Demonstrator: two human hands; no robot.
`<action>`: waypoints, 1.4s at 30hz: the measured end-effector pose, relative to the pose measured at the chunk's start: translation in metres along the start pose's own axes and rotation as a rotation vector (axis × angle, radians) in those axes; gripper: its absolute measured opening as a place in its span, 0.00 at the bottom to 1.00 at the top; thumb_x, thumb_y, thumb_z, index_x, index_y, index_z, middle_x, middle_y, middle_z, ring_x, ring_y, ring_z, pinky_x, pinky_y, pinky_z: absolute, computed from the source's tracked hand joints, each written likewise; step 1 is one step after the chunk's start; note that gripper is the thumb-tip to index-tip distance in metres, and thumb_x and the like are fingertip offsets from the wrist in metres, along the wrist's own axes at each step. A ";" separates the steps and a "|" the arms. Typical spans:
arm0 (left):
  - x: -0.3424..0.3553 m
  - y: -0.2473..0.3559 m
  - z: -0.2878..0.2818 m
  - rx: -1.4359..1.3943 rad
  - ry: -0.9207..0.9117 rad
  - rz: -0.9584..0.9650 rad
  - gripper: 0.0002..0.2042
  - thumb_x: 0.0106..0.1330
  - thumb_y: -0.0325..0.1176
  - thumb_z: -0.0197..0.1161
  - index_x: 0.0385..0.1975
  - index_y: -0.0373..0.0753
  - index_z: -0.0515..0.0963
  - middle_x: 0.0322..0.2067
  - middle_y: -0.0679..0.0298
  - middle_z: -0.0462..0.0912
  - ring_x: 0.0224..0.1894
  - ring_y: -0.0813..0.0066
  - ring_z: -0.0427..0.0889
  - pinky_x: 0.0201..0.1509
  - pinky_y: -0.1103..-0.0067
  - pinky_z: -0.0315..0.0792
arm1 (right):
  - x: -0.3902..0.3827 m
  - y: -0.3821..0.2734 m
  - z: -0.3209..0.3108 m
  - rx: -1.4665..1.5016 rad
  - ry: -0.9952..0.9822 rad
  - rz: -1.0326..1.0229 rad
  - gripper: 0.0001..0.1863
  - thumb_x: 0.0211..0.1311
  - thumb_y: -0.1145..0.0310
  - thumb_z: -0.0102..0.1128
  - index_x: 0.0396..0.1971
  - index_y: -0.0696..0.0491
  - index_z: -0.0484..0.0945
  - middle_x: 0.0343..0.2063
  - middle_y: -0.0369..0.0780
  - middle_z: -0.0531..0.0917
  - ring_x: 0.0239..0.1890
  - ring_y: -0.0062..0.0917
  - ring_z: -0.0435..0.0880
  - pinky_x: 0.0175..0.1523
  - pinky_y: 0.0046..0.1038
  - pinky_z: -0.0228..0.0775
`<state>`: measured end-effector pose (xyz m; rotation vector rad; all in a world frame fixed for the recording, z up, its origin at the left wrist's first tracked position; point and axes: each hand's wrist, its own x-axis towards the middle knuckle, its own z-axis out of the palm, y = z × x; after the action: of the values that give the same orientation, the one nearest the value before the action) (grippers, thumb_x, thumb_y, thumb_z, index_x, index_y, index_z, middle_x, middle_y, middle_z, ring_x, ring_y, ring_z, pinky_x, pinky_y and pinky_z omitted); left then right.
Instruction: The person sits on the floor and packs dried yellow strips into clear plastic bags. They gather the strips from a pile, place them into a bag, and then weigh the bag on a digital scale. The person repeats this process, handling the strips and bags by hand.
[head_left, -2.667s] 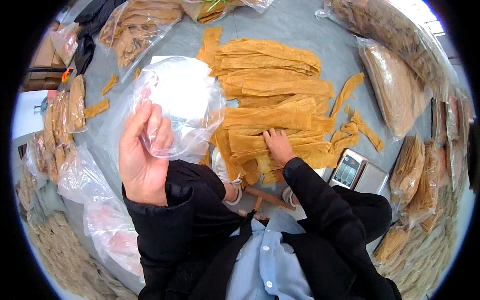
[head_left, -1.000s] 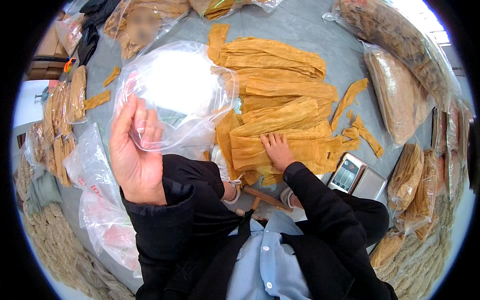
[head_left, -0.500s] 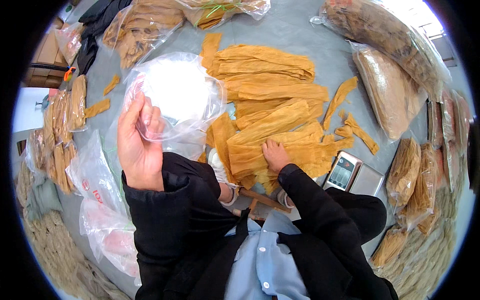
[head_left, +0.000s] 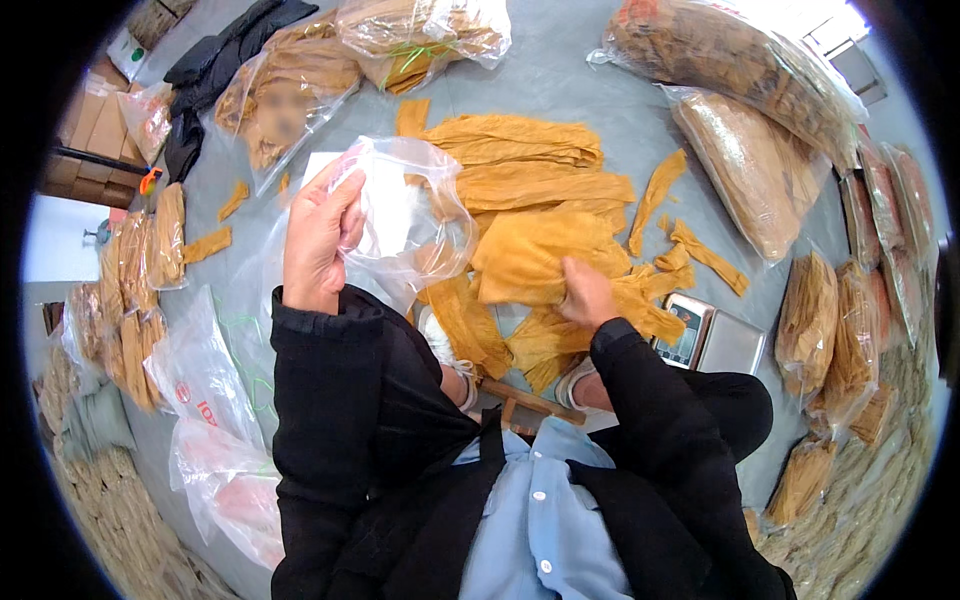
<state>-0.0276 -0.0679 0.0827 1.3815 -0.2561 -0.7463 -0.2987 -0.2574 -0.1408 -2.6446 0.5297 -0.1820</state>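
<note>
Scale (head_left: 733, 345), silver and flat-topped, stands on the grey floor (head_left: 560, 70). Left of the scale, the right hand (head_left: 585, 292) has its grip clamped on the right end of a folded brown bundle (head_left: 530, 258). The bundle is left of the scale too, over part of a pile of long brown strips (head_left: 530, 140) that spreads left of the scale and beyond it. Farther left of the scale, the left hand (head_left: 318, 240) has its grip pinched on a clear plastic bag (head_left: 415, 190), its rim curving toward the bundle; whether these 2 touch, I cannot tell. Loose scraps (head_left: 655, 205) lie just beyond the scale, and 2 large filled bags (head_left: 755, 170) farther beyond it. Right of the scale are smaller filled packs (head_left: 808, 325).
</note>
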 end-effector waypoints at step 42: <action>-0.139 -0.037 0.173 0.646 -0.766 0.597 0.13 0.66 0.36 0.48 0.32 0.32 0.77 0.25 0.47 0.78 0.28 0.55 0.78 0.38 0.70 0.70 | 0.069 -0.173 -0.078 -0.195 0.087 0.108 0.15 0.53 0.64 0.57 0.37 0.57 0.68 0.26 0.47 0.77 0.24 0.39 0.76 0.42 0.33 0.70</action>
<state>-0.2436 -0.1200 0.1189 1.4294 -1.5496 -0.6719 -0.1936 -0.1710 0.0084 -2.7969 0.7515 -0.2234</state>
